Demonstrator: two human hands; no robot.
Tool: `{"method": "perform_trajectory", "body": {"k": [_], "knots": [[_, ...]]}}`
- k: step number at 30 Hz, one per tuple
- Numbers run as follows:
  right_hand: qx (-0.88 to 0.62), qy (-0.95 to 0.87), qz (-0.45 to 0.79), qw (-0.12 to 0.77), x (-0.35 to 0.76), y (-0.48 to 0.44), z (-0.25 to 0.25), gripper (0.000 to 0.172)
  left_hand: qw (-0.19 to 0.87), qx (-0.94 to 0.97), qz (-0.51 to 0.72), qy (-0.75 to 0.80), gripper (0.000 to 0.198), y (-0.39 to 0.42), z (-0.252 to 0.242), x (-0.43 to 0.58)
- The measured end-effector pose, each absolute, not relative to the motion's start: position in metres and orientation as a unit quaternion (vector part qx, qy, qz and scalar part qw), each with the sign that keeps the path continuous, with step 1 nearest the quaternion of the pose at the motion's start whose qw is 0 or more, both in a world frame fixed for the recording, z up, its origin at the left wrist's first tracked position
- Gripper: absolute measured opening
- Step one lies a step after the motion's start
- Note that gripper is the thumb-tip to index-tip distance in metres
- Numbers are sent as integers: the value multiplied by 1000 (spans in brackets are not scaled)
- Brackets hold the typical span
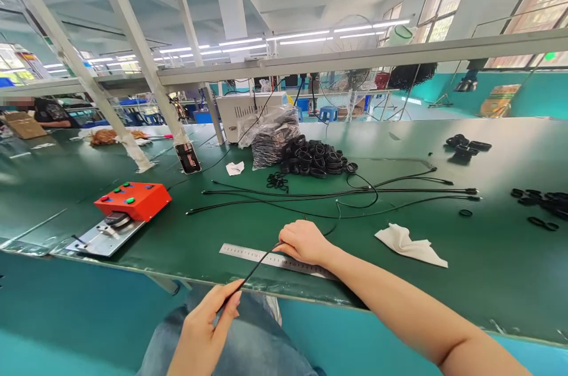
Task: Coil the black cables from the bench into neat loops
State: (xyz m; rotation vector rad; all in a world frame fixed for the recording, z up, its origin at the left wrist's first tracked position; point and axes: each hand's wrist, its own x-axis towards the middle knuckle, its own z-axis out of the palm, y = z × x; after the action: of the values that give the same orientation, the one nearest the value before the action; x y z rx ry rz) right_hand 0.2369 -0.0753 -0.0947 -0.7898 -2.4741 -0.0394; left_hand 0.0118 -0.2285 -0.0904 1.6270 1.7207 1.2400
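Observation:
A thin black cable (pixel 257 266) stretches between both hands, just above the near edge of the green table (pixel 488 269). My left hand (pixel 206 323) pinches its lower end over my lap. My right hand (pixel 304 243) is closed on the cable and rests on a steel ruler (pixel 248 254) that lies flat along the table edge. Beyond my right hand the cable runs on across the table among other long black cables (pixel 337 193).
An orange box with coloured buttons (pixel 133 199) on a metal plate sits at the left. A heap of coiled black cables (pixel 315 157) and a plastic bag lie in the middle. A white cloth (pixel 410 244) is at the right. Black rings (pixel 539 204) lie far right.

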Motion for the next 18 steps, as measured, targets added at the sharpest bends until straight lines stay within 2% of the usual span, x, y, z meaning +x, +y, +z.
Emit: {"method": "perform_trajectory", "body": {"k": [7,13,18], "knots": [[-288,-920,-2,265,236,-70,-100,39,242,600,434,627,27,-233,-88,12],[-300,-913,-13,276,235,-69,-99,41,229,631,416,614,34,-219,-85,5],[-294,-909,-31,294,228,-68,-101,42,211,621,439,614,33,-212,-85,0]]}}
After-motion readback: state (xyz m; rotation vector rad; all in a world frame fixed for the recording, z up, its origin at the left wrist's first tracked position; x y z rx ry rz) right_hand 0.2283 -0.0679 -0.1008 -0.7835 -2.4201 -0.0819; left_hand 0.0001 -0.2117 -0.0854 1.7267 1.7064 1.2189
